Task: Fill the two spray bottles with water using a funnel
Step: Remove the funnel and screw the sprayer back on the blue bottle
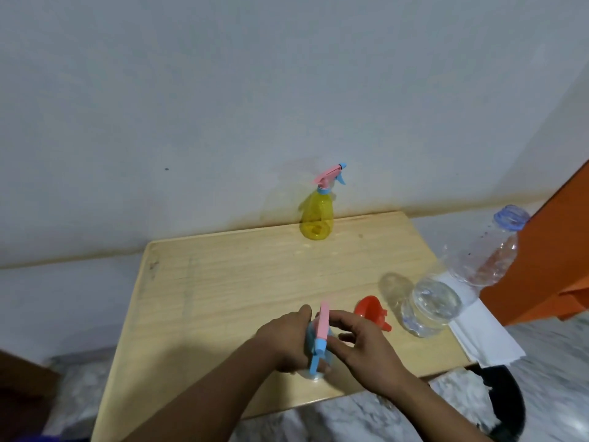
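Left grip (288, 341) clamped on blue spray bottle (314, 362); right grip (360, 338) pinching its pink sprayer head (322, 325). Red funnel (371, 311) just right, on counter (229, 282).

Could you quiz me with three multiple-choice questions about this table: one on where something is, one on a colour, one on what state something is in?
1. Where does the yellow spray bottle stand?
A. At the table's far edge, by the wall
B. Between the hands
C. On the floor

2. What colour is the funnel?
A. Green
B. Red
C. White

3. What is happening to the blue spray bottle?
A. It lies untouched on its side
B. It has the funnel in its neck
C. Both hands are on it

Answers: 1 A, it stands on the table near the wall. 2 B, it is red, beside the clear water bottle. 3 C, the left hand grips its body and the right hand is at its sprayer head.
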